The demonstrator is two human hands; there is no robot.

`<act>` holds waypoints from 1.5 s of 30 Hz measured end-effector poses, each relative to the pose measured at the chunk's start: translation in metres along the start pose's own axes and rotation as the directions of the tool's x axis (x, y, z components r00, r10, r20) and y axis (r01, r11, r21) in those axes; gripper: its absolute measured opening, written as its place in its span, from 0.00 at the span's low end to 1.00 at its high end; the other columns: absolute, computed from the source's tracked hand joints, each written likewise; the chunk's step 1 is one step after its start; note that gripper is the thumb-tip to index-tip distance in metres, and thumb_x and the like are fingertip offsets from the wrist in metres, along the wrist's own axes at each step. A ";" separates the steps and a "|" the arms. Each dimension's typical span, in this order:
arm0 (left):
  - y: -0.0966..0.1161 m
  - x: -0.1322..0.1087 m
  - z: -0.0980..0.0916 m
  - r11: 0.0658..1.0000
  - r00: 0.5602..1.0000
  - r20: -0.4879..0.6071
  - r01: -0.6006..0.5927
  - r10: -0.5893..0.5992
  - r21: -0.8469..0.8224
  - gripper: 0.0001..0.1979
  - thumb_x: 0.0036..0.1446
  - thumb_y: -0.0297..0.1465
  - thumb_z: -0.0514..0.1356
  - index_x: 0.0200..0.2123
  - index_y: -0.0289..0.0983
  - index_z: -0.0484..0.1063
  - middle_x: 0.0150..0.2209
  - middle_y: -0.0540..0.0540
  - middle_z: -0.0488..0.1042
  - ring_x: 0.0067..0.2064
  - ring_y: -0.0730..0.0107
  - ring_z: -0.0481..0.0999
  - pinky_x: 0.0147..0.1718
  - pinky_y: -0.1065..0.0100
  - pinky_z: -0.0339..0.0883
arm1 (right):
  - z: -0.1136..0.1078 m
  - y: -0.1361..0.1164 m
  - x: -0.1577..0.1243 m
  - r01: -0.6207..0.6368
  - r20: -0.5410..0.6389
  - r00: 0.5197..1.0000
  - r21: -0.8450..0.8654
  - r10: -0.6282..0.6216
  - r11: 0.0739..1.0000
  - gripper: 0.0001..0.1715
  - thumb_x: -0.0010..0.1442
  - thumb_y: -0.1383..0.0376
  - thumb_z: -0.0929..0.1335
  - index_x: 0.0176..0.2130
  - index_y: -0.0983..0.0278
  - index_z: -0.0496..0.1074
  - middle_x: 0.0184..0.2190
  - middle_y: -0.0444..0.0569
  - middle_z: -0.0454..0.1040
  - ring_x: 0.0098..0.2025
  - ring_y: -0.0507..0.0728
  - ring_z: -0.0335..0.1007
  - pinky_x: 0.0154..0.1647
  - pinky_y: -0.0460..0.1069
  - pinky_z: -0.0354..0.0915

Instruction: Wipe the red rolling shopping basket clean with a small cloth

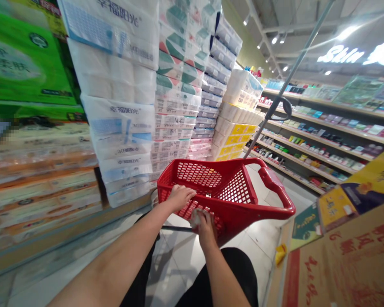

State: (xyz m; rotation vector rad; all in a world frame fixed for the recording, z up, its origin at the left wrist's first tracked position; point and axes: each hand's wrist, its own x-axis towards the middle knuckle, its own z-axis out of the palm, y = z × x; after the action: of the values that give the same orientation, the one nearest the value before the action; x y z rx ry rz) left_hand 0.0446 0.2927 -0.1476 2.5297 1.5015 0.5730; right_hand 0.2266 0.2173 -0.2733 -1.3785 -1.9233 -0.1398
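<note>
A red plastic shopping cart with perforated walls stands in front of me, its handle pointing right. My left hand is closed over the cart's near rim, fingers curled toward the inside. Lower down, my right hand presses a crumpled whitish cloth against the outside of the near wall. Part of the cloth is hidden under the fingers. No goods show in the part of the basket I can see.
Tall stacks of wrapped toilet paper line the left side. Cardboard boxes stand close on the right. A grey metal pole slants up behind the cart. Stocked shelves fill the back. Pale tiles cover the floor.
</note>
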 end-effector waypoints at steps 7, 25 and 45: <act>-0.035 -0.010 -0.014 0.991 0.999 -0.011 0.047 -0.046 0.127 0.20 0.67 0.39 0.43 0.44 0.46 0.74 0.46 0.48 0.77 0.46 0.63 0.72 0.45 0.61 0.57 | 0.001 -0.001 0.006 0.052 -0.027 0.998 -0.007 -0.052 0.999 0.27 0.57 0.74 0.61 0.54 0.60 0.71 0.51 0.52 0.71 0.54 0.59 0.65 0.55 0.53 0.65; -0.027 -0.024 -0.003 0.989 0.995 -0.036 0.093 -0.089 0.118 0.19 0.67 0.41 0.43 0.39 0.45 0.73 0.41 0.48 0.76 0.43 0.63 0.69 0.41 0.59 0.56 | 0.006 -0.023 0.020 0.057 0.098 0.994 -0.006 -0.056 0.998 0.28 0.53 0.77 0.64 0.51 0.59 0.73 0.48 0.52 0.73 0.49 0.58 0.70 0.50 0.51 0.68; -0.010 -0.027 -0.011 0.991 0.992 0.086 0.084 -0.093 0.101 0.19 0.66 0.43 0.43 0.41 0.45 0.72 0.45 0.47 0.77 0.47 0.60 0.73 0.42 0.60 0.59 | -0.004 -0.027 0.018 0.073 0.177 0.982 -0.019 -0.068 0.997 0.30 0.52 0.78 0.63 0.52 0.59 0.72 0.47 0.51 0.73 0.46 0.57 0.71 0.45 0.48 0.68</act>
State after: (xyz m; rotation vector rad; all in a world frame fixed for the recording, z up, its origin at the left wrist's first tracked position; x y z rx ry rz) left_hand 0.0209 0.2735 -0.1468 2.5065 1.6370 0.3759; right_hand 0.2029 0.2176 -0.2508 -1.3795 -2.1247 -0.0781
